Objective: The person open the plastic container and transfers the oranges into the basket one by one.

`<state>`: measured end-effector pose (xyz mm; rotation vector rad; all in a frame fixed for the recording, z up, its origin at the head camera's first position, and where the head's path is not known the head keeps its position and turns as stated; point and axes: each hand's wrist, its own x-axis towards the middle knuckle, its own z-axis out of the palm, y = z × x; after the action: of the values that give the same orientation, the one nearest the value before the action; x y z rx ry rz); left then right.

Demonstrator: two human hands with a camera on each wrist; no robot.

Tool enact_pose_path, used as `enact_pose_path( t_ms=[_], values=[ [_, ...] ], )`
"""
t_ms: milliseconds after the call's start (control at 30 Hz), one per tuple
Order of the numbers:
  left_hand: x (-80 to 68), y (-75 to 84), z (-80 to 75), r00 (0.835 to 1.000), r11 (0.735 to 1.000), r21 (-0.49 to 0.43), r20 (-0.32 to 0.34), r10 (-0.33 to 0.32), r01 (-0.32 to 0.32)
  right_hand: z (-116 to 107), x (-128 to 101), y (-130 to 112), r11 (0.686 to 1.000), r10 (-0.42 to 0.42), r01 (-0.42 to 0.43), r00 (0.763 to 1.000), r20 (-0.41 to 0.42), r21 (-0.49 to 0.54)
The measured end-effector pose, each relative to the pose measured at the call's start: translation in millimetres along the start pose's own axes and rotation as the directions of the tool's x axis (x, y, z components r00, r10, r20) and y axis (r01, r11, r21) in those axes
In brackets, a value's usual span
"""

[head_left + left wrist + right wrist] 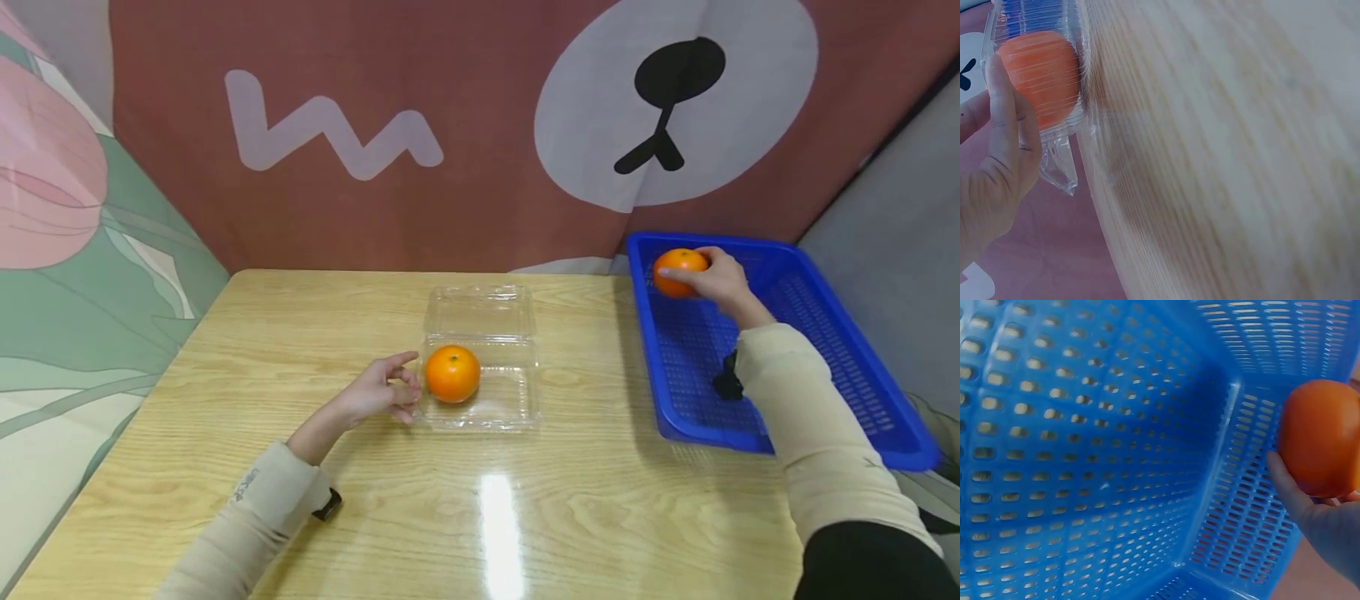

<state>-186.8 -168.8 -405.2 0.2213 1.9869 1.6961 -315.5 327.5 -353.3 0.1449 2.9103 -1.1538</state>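
Two oranges are in view, one for each hand. The first orange [452, 373] sits inside the lower half of a single clear plastic clamshell box [517, 404], whose lid [480, 311] lies folded back flat on the wooden counter [225, 350] behind it. The left hand [382, 390] rests at the left edge of that box, fingers loosely curled and thumb raised, holding nothing. In the left wrist view its fingers [1004, 112] lie against the transparent wall of the box, with the orange [1041, 75] just behind the plastic; the hand does not touch the fruit itself.

The second orange [678, 271] is gripped by the right hand [723, 279], fingers wrapped over its top and side, at the far left corner of one blue perforated plastic basket [825, 333]. The right wrist view shows this orange [1322, 437] cradled against the palm [1329, 531], close to the basket's slotted inner corner [1229, 456]; whether the fruit touches the basket floor cannot be told. The rest of the basket's floor that shows holds no other fruit.

The basket stands at the right end of the counter, well apart from the clamshell box in the middle. Both arms wear beige sleeves [810, 417], each with one dark strap at the wrist [726, 379]. A brown cloth printed with a bear's muzzle [675, 108] hangs behind the counter
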Motion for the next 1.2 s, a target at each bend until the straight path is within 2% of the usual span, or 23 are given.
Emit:
enact_pose_path(
  t_ms=[233,733,933,1200],
  values=[
    [-1.5,1.4,-0.4,1.0,1.0,0.005,0.004,0.005,-0.005,8.7,3.5,4.6,0.999,-0.01,0.01,1.0,-0.011,-0.048],
    [-1.4,0.2,-0.2,1.0,1.0,0.005,-0.002,0.012,-0.012,15.2,5.2,17.1,0.995,-0.03,0.038,0.996,0.079,-0.095],
    [-1.3,0.6,0.2,1.0,1.0,0.006,-0.004,0.016,-0.016,20.2,4.0,19.6,0.996,-0.023,0.031,0.994,0.107,-0.081],
    [-1.4,0.5,0.2,1.0,1.0,0.005,-0.012,0.005,-0.005,27.0,7.7,24.5,0.993,-0.053,0.062,0.995,0.086,-0.103]
  ],
)
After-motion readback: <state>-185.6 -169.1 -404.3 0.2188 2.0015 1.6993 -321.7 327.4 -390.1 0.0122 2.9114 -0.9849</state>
